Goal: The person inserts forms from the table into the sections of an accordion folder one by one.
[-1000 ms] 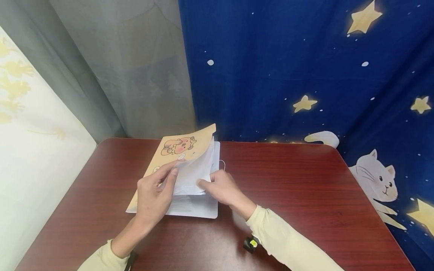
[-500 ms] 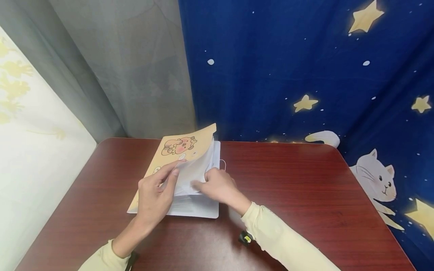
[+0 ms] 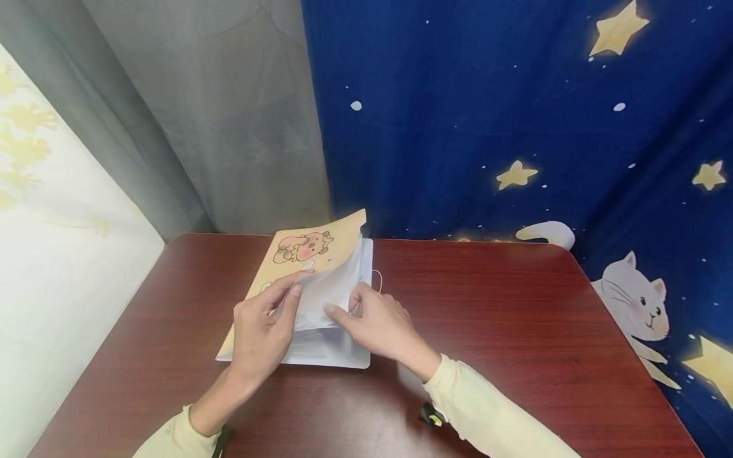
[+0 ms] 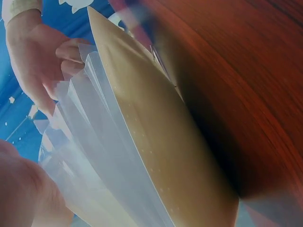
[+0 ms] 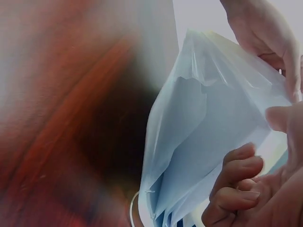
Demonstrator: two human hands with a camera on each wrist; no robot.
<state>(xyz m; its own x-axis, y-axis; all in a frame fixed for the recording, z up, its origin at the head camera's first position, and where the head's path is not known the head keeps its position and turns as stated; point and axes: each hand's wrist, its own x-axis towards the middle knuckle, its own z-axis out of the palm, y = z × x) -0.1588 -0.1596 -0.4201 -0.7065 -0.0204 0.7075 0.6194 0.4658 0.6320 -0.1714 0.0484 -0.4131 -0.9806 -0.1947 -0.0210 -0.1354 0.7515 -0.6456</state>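
A folder with a yellow cartoon cover lies half open at the table's far left-centre. My left hand pinches the lifted cover and the upper clear sleeves at their near edge. My right hand is at the sleeves' right edge, with its thumb and curled fingers on a few of them. In the left wrist view the cover arches over the fanned sleeves, and the right hand is behind them. In the right wrist view the sleeves fan out between my curled right fingers and the left hand.
The dark red wooden table stretches bare to the right. The folder's white back cover lies flat, and a thin elastic loop sticks out at its right side. A blue star curtain and a grey curtain hang behind.
My right hand has crept a little left along the sleeve edges and its fingers have shifted on them. My left hand has kept the cover lifted in the same place.
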